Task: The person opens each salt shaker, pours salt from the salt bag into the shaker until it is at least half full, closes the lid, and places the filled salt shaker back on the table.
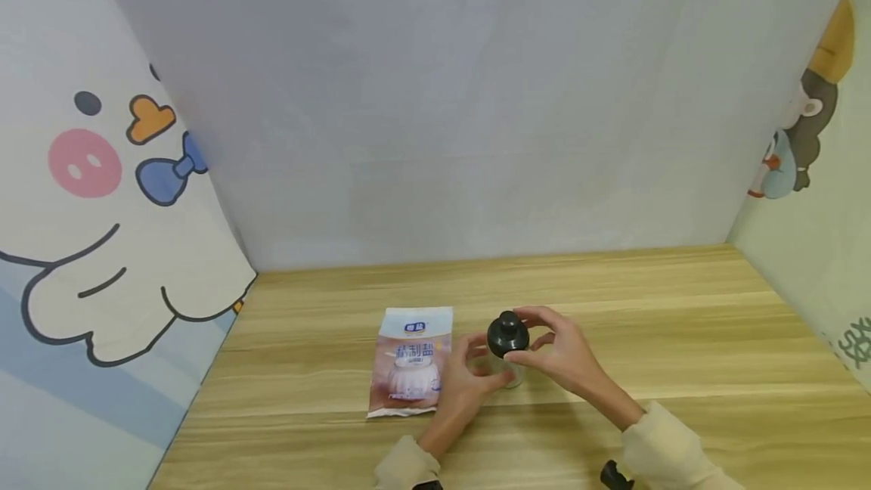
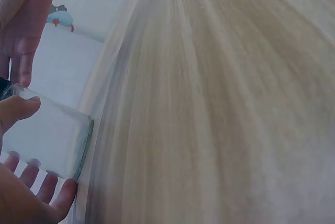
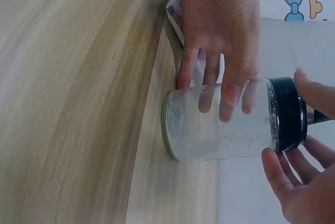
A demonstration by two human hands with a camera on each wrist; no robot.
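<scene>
A clear glass jar point(image 3: 209, 140) stands upright on the wooden table, topped by a black lid point(image 1: 507, 336) with a small knob. Fine pale grains cling inside the glass just under the lid in the right wrist view. My left hand point(image 1: 464, 388) grips the jar's body, thumb on the near side and fingers round the far side. With thumb and fingers my right hand point(image 1: 568, 358) holds the lid from the right; its fingertips sit at the lid's edge. Left of the jar a packet of salt point(image 1: 411, 361) lies flat, partly covered by my left hand.
The wooden table point(image 1: 306, 354) meets a pale grey wall point(image 1: 435, 112) at the back. Side panels with cartoon prints stand at left and right. A small black object point(image 1: 615, 475) shows at the front edge, beside my right sleeve point(image 1: 663, 445).
</scene>
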